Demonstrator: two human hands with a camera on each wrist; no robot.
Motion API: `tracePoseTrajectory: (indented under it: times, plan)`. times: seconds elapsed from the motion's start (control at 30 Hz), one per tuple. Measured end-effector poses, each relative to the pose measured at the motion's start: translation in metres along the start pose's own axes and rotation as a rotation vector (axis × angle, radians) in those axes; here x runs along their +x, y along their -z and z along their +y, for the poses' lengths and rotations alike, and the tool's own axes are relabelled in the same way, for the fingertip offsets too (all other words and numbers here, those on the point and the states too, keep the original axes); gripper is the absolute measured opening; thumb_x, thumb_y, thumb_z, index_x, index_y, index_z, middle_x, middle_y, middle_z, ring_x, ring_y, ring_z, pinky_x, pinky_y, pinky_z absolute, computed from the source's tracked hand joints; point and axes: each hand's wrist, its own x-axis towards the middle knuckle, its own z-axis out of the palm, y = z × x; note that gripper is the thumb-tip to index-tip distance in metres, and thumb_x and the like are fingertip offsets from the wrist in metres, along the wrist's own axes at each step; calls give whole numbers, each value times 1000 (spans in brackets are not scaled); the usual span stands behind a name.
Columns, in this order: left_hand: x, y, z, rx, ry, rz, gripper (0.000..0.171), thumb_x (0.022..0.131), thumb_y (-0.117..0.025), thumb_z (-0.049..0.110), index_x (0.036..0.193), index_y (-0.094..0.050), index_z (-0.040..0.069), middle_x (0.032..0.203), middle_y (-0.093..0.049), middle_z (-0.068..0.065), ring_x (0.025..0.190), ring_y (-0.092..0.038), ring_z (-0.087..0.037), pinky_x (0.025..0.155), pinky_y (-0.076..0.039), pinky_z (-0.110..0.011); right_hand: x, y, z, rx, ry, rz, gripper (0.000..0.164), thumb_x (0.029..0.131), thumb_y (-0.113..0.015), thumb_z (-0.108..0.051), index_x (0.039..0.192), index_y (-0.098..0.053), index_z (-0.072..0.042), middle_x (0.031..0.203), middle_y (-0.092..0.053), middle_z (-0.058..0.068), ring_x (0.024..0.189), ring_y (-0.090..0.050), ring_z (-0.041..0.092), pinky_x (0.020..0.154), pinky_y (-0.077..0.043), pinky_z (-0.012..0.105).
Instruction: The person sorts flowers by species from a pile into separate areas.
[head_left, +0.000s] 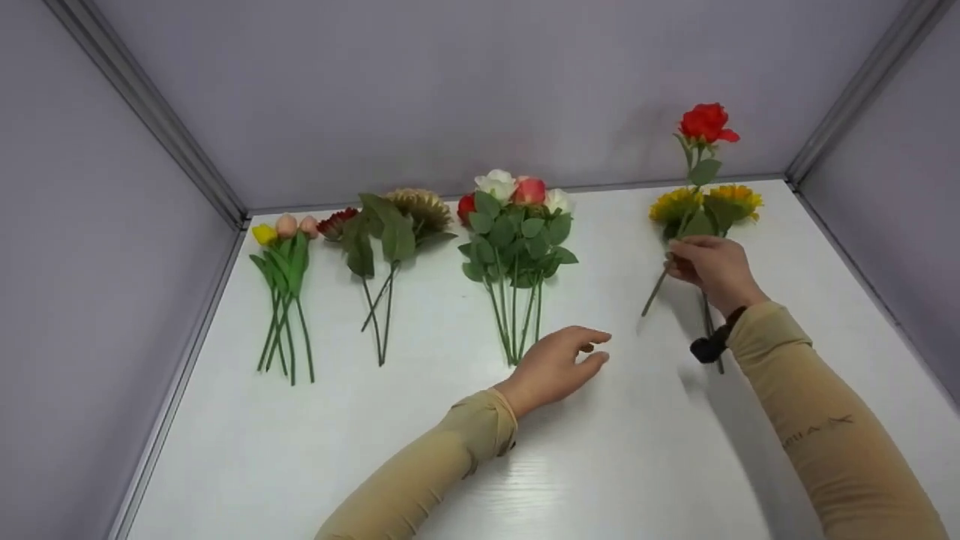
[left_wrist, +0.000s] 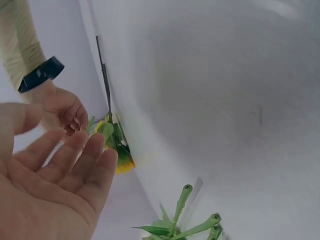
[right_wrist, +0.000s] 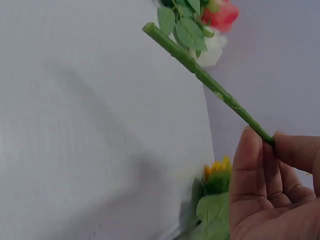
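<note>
My right hand (head_left: pixel 712 270) pinches the green stem (right_wrist: pixel 215 87) of a red rose (head_left: pixel 705 124) between thumb and fingers. The bloom points up and away, above two yellow sunflowers (head_left: pixel 739 202) that lie on the table behind the hand. In the right wrist view the stem's cut end slants up to the left, raised over the white surface. My left hand (head_left: pixel 556 366) holds nothing; its fingers are relaxed and spread from the thumb, close to the stem ends of a rose bunch (head_left: pixel 517 225). The left wrist view shows that palm (left_wrist: pixel 55 195) with loosely bent fingers.
Left of the roses lie two large dark-leaved flowers, one beige (head_left: pixel 420 210) and one dark red (head_left: pixel 337 223). Yellow and pink tulips (head_left: pixel 289 259) lie at the far left. Grey panels (head_left: pixel 480 90) wall the white table (head_left: pixel 375 450) at the back and sides.
</note>
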Motion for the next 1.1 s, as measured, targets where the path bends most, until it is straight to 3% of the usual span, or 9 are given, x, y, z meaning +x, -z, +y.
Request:
tracePoseTrajectory:
  times: [0.1, 0.17, 0.4, 0.63, 0.83, 1.1]
  plan:
    - [2, 5, -4, -191, 95, 53, 36, 105, -61, 25, 138, -65, 10, 134, -66, -1, 116, -64, -14, 94, -52, -25, -9, -21, 3, 10, 29, -51, 46, 98, -72, -19, 134, -56, 7, 113, -67, 14, 96, -70, 20, 87, -59, 31]
    - [3, 8, -9, -264, 133, 89, 37, 104, -63, 24, 138, -65, 8, 132, -66, -3, 115, -65, -15, 93, -53, -26, -15, -38, 7, -16, 48, -85, 49, 97, -74, -21, 132, -57, 7, 115, -66, 17, 97, -70, 21, 87, -59, 32]
    - [3, 16, -25, -356, 195, 135, 39, 102, -65, 21, 136, -64, 1, 122, -71, -6, 108, -68, -17, 89, -56, -29, -38, -89, 14, -52, 84, -198, 50, 96, -76, -24, 127, -57, 10, 115, -65, 19, 99, -69, 25, 90, -58, 38]
    - [-2, 18, -31, -500, 233, 148, 20, 97, -72, 13, 113, -75, 2, 97, -74, -1, 84, -71, -12, 75, -59, -28, -50, -111, 19, -15, 113, -248, 42, 95, -76, -18, 121, -60, 10, 110, -66, 19, 97, -70, 27, 89, -59, 42]
    - [-8, 20, -31, -493, 218, 139, 20, 96, -72, 10, 111, -74, -3, 92, -73, -1, 82, -70, -12, 72, -60, -28, -53, -117, 20, -13, 114, -257, 42, 97, -74, -17, 125, -60, 10, 112, -66, 19, 98, -70, 26, 90, -58, 42]
    - [-14, 25, -33, -417, 220, 127, 17, 96, -72, 12, 110, -76, 1, 90, -73, 1, 80, -69, -10, 71, -59, -27, -51, -119, 18, 49, 157, -225, 34, 100, -69, -13, 126, -61, 6, 113, -67, 18, 98, -70, 25, 91, -58, 40]
